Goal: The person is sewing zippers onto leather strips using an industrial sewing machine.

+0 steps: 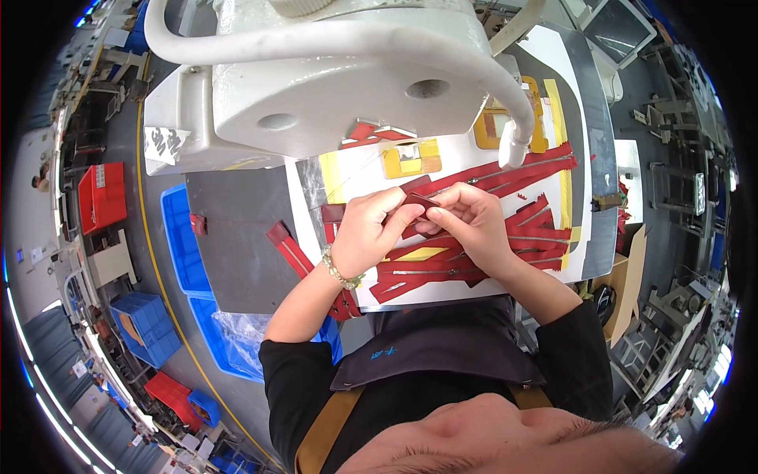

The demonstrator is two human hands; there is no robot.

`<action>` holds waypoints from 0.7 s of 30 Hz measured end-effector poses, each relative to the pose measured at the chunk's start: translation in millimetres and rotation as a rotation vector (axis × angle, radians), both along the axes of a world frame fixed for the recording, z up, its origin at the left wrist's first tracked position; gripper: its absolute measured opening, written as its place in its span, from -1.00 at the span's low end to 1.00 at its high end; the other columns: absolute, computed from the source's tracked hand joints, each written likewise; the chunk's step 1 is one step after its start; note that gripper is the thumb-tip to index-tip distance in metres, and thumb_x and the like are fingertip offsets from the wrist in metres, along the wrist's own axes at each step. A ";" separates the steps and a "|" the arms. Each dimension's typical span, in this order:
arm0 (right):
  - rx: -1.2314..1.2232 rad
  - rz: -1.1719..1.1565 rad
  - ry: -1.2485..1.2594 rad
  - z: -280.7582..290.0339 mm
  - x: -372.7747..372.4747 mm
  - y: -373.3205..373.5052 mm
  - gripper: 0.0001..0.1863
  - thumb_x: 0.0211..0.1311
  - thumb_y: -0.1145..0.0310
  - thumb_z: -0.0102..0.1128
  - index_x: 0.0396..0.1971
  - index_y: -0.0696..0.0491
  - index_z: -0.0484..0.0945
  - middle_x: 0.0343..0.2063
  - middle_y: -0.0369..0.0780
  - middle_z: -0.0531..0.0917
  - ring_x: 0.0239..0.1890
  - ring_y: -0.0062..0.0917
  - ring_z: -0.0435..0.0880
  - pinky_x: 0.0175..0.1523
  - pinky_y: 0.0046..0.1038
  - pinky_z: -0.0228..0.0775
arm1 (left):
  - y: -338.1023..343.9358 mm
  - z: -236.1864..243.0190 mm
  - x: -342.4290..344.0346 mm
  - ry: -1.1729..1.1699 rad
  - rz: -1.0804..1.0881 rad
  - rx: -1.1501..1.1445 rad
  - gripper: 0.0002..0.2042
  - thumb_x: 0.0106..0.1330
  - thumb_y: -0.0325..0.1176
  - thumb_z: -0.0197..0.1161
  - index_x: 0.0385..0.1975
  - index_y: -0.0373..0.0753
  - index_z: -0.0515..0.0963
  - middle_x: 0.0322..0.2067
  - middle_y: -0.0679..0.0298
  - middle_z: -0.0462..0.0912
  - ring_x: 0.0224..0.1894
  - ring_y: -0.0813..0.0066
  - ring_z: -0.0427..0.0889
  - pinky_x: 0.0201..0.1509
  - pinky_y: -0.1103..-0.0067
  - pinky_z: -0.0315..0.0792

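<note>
My left hand point(365, 233) and my right hand point(480, 229) meet over the work table, both pinching a small dark red tab point(421, 201) between thumbs and fingertips. The fingers partly cover the tab, and I cannot tell whether it is joined to a zipper. Under and around my hands lie several red zippers point(521, 237) with silver teeth, heaped on a white board point(365, 296). Another red zipper point(290, 251) slants off to the left beneath my left forearm. Just beyond my fingers sits a small yellow frame point(411, 159).
A large white machine point(347, 95) overhangs the table's far side. Beside it is a bigger yellow frame point(540, 118). Blue bins point(180, 245) stand at the table's left. An open cardboard box point(629, 288) is on the right, with a screen point(618, 30) at the far right.
</note>
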State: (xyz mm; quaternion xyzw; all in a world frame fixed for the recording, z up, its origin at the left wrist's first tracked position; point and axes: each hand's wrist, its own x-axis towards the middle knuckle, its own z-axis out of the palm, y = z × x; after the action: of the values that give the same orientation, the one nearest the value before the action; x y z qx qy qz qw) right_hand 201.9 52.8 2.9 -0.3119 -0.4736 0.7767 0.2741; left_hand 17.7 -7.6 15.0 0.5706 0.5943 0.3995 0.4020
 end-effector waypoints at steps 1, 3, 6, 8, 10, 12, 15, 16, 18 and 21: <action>-0.005 0.002 0.001 -0.2 0.1 0.1 -0.94 0.31 0.59 0.09 -0.25 0.24 0.50 -0.29 -0.13 0.68 -0.26 -0.52 0.73 -0.11 -0.54 0.63 | 0.2 0.3 0.6 0.000 0.013 0.009 -0.75 0.29 -0.38 0.24 -0.58 -0.35 0.41 -0.68 0.24 0.35 -0.62 0.56 0.25 -0.53 0.60 0.21; -0.012 0.003 0.002 -1.5 -0.2 -0.2 -0.93 0.31 0.59 0.09 -0.25 0.24 0.50 -0.29 -0.13 0.68 -0.26 -0.52 0.73 -0.11 -0.54 0.63 | 0.5 1.4 1.2 0.008 0.020 0.017 -0.74 0.27 -0.39 0.25 -0.60 -0.34 0.40 -0.69 0.25 0.33 -0.63 0.57 0.24 -0.55 0.60 0.20; -0.036 0.001 0.004 -0.8 -1.2 -0.4 -0.92 0.31 0.59 0.10 -0.25 0.26 0.50 -0.30 -0.14 0.67 -0.25 -0.53 0.73 -0.11 -0.55 0.63 | 0.5 -1.6 0.3 0.045 0.023 0.052 -0.73 0.26 -0.38 0.27 -0.62 -0.33 0.40 -0.72 0.24 0.34 -0.67 0.52 0.26 -0.58 0.57 0.19; -0.052 -0.002 0.005 -0.5 -1.7 -0.2 -0.91 0.30 0.59 0.11 -0.25 0.28 0.49 -0.32 -0.16 0.67 -0.25 -0.53 0.72 -0.12 -0.56 0.63 | 0.9 -2.1 0.5 0.074 0.018 0.080 -0.73 0.25 -0.36 0.29 -0.62 -0.31 0.41 -0.73 0.22 0.38 -0.71 0.47 0.29 -0.60 0.54 0.20; -0.065 0.000 0.006 -1.3 -1.5 -0.2 -0.92 0.30 0.59 0.12 -0.25 0.28 0.50 -0.32 -0.16 0.67 -0.25 -0.54 0.72 -0.12 -0.56 0.63 | 1.7 -0.4 2.2 0.046 0.041 0.062 -0.68 0.22 -0.42 0.30 -0.68 -0.32 0.31 -0.74 0.30 0.24 -0.66 0.58 0.16 -0.60 0.59 0.13; -0.064 0.004 0.007 -2.1 -1.3 -0.2 -0.92 0.30 0.59 0.12 -0.25 0.28 0.50 -0.33 -0.16 0.67 -0.25 -0.54 0.72 -0.12 -0.56 0.62 | 2.0 -0.6 2.4 0.056 0.038 0.071 -0.66 0.22 -0.42 0.31 -0.69 -0.32 0.29 -0.74 0.30 0.23 -0.66 0.58 0.15 -0.60 0.59 0.12; -0.067 0.007 0.016 -2.3 -1.6 -1.1 -0.92 0.29 0.59 0.12 -0.25 0.28 0.50 -0.33 -0.17 0.67 -0.25 -0.55 0.72 -0.12 -0.56 0.62 | 2.3 -3.2 0.1 0.077 0.022 0.093 -0.64 0.21 -0.43 0.32 -0.71 -0.31 0.26 -0.75 0.30 0.20 -0.67 0.58 0.13 -0.61 0.58 0.09; -0.070 0.007 0.026 -2.3 -2.0 -1.7 -0.92 0.29 0.60 0.12 -0.26 0.28 0.50 -0.33 -0.17 0.67 -0.25 -0.55 0.72 -0.12 -0.57 0.62 | 2.5 -3.7 -1.2 0.089 0.009 0.105 -0.63 0.20 -0.44 0.32 -0.72 -0.31 0.25 -0.75 0.30 0.18 -0.67 0.58 0.12 -0.61 0.58 0.08; -0.072 0.006 0.033 -3.0 -2.3 -3.0 -0.92 0.29 0.60 0.12 -0.26 0.28 0.50 -0.33 -0.17 0.67 -0.25 -0.55 0.72 -0.12 -0.57 0.62 | 3.5 -3.1 -2.6 0.088 -0.006 0.108 -0.63 0.19 -0.44 0.32 -0.72 -0.30 0.24 -0.75 0.30 0.17 -0.67 0.58 0.12 -0.61 0.57 0.08; -0.072 0.006 0.043 -3.9 -2.2 -3.5 -0.92 0.28 0.60 0.13 -0.27 0.28 0.50 -0.33 -0.18 0.67 -0.25 -0.55 0.72 -0.13 -0.57 0.62 | 4.2 0.2 -3.2 0.084 -0.025 0.099 -0.63 0.19 -0.45 0.31 -0.72 -0.30 0.23 -0.75 0.29 0.16 -0.67 0.57 0.11 -0.61 0.56 0.08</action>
State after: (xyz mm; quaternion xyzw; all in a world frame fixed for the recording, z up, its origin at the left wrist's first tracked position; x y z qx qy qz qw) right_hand 199.7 49.4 -1.0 -0.3033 -0.4404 0.8006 0.2705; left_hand 14.5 -3.4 15.2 0.6134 0.5829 0.3990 0.3532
